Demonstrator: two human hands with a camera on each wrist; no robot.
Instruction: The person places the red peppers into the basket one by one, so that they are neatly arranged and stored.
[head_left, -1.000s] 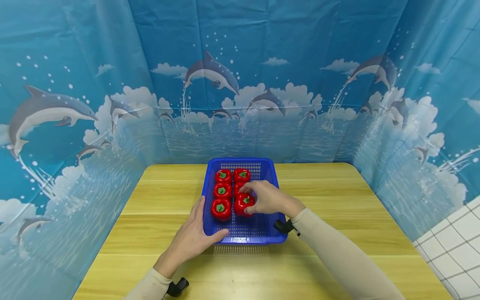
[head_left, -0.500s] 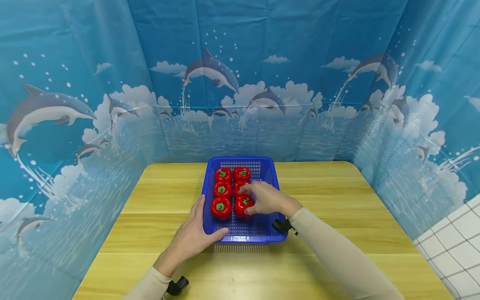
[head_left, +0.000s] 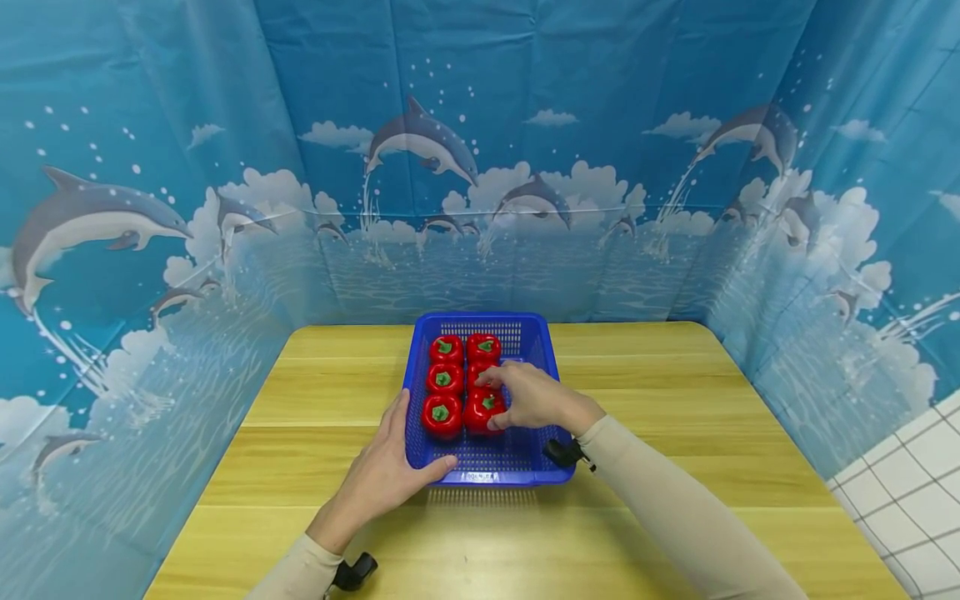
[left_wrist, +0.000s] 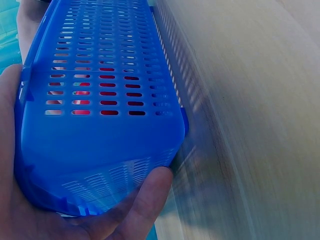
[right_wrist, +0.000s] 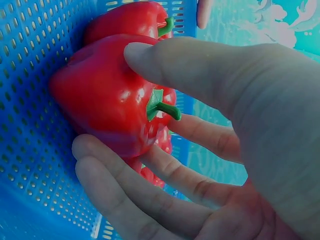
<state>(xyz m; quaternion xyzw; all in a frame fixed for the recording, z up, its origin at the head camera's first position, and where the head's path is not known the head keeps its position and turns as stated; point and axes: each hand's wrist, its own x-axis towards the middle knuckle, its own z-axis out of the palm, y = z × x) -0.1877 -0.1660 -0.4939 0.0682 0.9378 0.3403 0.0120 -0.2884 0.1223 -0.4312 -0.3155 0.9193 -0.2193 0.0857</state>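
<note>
A blue perforated plastic basket (head_left: 480, 479) holds several red bell peppers with green stems, set in two columns. My left hand (head_left: 388, 468) grips the basket's near left corner, thumb over the front rim and fingers along the left side; the left wrist view has its fingers around the basket wall (left_wrist: 100, 140). Inside the basket, my right hand (head_left: 534, 398) holds the nearest pepper of the right column (head_left: 477, 419) between thumb and fingers. In the right wrist view that pepper (right_wrist: 105, 90) lies tilted, its stem toward the palm. The middle right pepper (head_left: 474, 375) is partly hidden by the fingers.
The basket stands on a yellow wood-grain table (head_left: 315, 400). A blue curtain with dolphins (head_left: 480, 250) hangs around the back and sides. White tiles (head_left: 911, 492) show at the far right. Each wrist wears a black camera mount.
My right hand has shifted the near right pepper slightly left, closer to the pepper beside it. The left hand and the basket stay in place.
</note>
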